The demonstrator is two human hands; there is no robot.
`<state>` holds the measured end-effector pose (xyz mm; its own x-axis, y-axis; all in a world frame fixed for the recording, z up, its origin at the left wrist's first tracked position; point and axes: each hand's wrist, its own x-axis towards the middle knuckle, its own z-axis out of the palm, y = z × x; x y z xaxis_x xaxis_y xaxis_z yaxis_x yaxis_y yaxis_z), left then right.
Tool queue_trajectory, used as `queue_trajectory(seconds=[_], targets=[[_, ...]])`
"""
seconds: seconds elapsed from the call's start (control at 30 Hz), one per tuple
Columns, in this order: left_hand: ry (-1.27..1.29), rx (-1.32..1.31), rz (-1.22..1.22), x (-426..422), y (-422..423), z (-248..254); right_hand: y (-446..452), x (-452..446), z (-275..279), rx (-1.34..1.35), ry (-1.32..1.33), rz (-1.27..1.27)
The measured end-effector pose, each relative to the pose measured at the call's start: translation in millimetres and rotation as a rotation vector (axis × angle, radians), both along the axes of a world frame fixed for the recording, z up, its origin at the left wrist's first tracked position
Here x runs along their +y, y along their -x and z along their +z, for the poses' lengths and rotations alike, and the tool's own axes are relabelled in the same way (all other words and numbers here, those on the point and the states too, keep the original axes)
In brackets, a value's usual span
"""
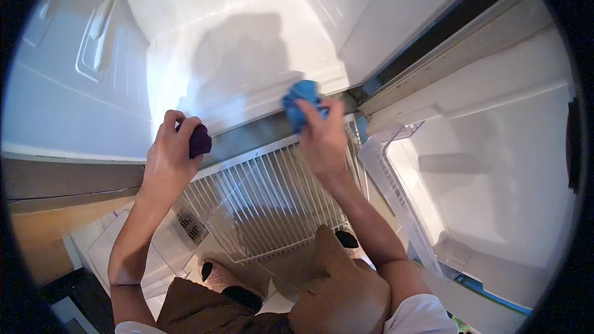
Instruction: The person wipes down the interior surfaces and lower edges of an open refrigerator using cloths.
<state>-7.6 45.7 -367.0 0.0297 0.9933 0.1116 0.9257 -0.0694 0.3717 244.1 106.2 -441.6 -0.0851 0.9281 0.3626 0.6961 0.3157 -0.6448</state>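
Note:
Bunched in my right hand [323, 133] is a blue cloth [302, 102], held at the front edge of the refrigerator floor, toward its right side. The hand is slightly blurred. My left hand [170, 154] has its fingers curled round a dark purple sponge-like piece [199, 141], near the left front edge of the compartment. The white refrigerator interior [241, 96] stands open before me, with a shadow across its floor and back wall. A white wire rack [266, 198] lies below the opening, under and between my forearms.
On the right, the open refrigerator door [489, 167] carries a clear plastic door bin [402, 192]. Clear plastic drawers [124, 247] sit at the lower left. My shoes [229, 284] are close to the rack's near edge. A wooden panel [68, 222] runs along the left.

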Motion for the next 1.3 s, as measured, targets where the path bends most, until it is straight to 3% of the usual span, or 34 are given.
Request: queue_trajectory(seconds=[0.07, 0.13, 0.23, 0.33, 0.4, 0.43, 0.5, 0.57, 0.7, 0.77, 0.8, 0.87, 0.9, 0.97, 1.03, 1.1, 1.13, 1.2, 1.23, 1.3], targets=[[0.027, 0.023, -0.014, 5, -5, -3, 26, -3, -2, -0.071, -0.264, 0.261], [0.093, 0.095, -0.076, 3, -13, -8, 55, 0, -16, -0.307, -0.204, 0.532], [0.17, 0.084, -0.114, -4, -21, -12, 45, 17, -43, -0.28, -0.159, 0.569], [0.201, 0.089, -0.071, -11, -13, -13, -16, 27, -53, -0.338, -0.213, 0.133], [0.203, 0.086, -0.03, -16, -5, -16, -44, 57, -55, 0.897, 0.413, -0.125], [0.205, 0.094, -0.028, -16, -1, -17, -43, 51, -57, 0.896, 0.412, -0.119], [0.205, 0.106, -0.031, -15, 2, -18, -37, 32, -62, -0.2, 0.08, -0.285], [0.194, 0.089, -0.07, -17, 0, -18, -25, 38, -61, -0.154, 0.13, -0.298], [0.198, 0.058, -0.094, -9, -12, -15, 12, 20, -37, -0.318, 0.305, -0.353], [0.164, 0.07, -0.153, -1, -25, -16, 17, 2, -51, -0.246, 0.1, -0.094], [0.163, 0.07, -0.157, 3, -31, -16, 15, -1, -53, -0.246, 0.099, -0.098], [0.161, 0.063, -0.178, 8, -44, -13, 12, -5, -42, -0.173, 0.138, 0.307], [0.154, 0.064, -0.18, 10, -48, -11, 13, -7, -36, -0.173, 0.131, 0.304], [0.13, 0.058, -0.198, 12, -49, -3, 22, -14, -15, 0.341, 0.145, 0.422], [0.143, 0.056, -0.165, 9, -43, 8, 15, -10, -8, 0.437, 0.204, 0.397], [0.155, 0.046, -0.131, 4, -36, 13, 7, 6, -5, 0.125, -0.235, 0.248], [0.152, 0.04, -0.104, 0, -31, 13, 2, 12, 0, -0.158, -0.152, 0.201], [0.154, 0.041, -0.066, -6, -20, 9, -18, 39, -45, -0.498, -0.17, 0.069], [0.154, 0.043, -0.065, -8, -17, 9, -22, 43, -38, -0.497, -0.17, 0.069], [0.204, 0.085, -0.048, -12, -13, 8, -26, 46, -15, 0.522, 0.287, -0.45]])
